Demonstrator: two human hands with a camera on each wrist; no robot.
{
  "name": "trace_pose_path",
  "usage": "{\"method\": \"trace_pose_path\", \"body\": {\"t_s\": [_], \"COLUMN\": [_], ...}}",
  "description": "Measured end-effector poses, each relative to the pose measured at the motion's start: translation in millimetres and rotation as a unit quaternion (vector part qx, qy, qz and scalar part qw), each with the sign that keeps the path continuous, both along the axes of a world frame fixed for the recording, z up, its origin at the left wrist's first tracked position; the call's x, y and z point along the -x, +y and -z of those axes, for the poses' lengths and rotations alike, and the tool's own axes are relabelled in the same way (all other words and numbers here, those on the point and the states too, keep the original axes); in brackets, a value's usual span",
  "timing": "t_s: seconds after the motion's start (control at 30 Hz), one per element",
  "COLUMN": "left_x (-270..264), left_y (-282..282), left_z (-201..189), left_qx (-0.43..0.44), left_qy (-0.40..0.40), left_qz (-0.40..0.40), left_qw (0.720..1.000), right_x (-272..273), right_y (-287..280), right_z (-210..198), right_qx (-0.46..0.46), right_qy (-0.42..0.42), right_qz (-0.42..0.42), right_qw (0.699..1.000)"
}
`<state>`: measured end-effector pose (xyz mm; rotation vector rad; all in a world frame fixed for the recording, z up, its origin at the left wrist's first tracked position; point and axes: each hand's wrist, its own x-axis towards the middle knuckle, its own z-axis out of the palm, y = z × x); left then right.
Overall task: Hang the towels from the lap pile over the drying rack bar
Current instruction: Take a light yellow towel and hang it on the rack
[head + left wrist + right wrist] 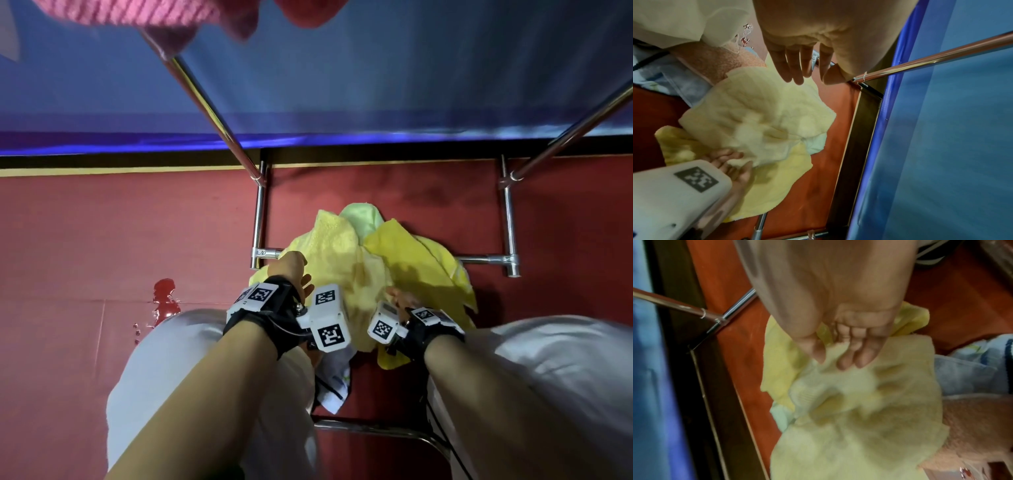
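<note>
A crumpled pile of towels lies on my lap: a pale yellow towel [335, 246] [756, 116] [859, 394] on top, a brighter yellow towel [411, 260] [772, 186] beside it and a light green one [363, 216] behind. My left hand [291, 274] [809, 78] hovers at the pile's left edge with straight fingers, holding nothing. My right hand [399, 298] [830, 356] pinches an edge of the pale yellow towel between thumb and fingers. Pink towels [137, 13] hang at the top of the rack, hiding its bar.
The rack's slanted steel tubes [212, 113] [565, 133] rise over my lap, and its base tubes [510, 222] stand on the red floor. A blue curtain [342, 68] hangs behind. A peach towel [715, 63] and a blue-white cloth [335, 383] lie under the pile. A red spill [166, 298] marks the floor at left.
</note>
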<state>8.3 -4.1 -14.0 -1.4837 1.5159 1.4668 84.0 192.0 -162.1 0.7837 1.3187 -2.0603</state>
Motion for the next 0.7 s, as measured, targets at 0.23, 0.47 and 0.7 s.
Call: {"method": "trace_pose_path", "body": {"t_s": [0.23, 0.47, 0.7], "left_x": [-1.1, 5.7, -10.8], "left_y": [-9.2, 43.7, 67.4], "left_z": [-2.7, -56.9, -133.0], "left_qx": [-0.006, -0.097, -0.099], "left_qy": [0.012, 0.143, 0.318], "left_qz": [0.023, 0.099, 0.361], "left_qw": [1.0, 0.98, 0.871], "right_x": [20.4, 32.9, 25.8], "right_y": [-15.1, -12.2, -6.8], "right_z": [-59.9, -149.6, -247.4], "right_qx": [-0.128, -0.195, -0.24], "right_qy": [-0.212, -0.017, 0.143], "right_qz": [-0.011, 0.023, -0.04], "right_qw": [0.969, 0.98, 0.959]}}
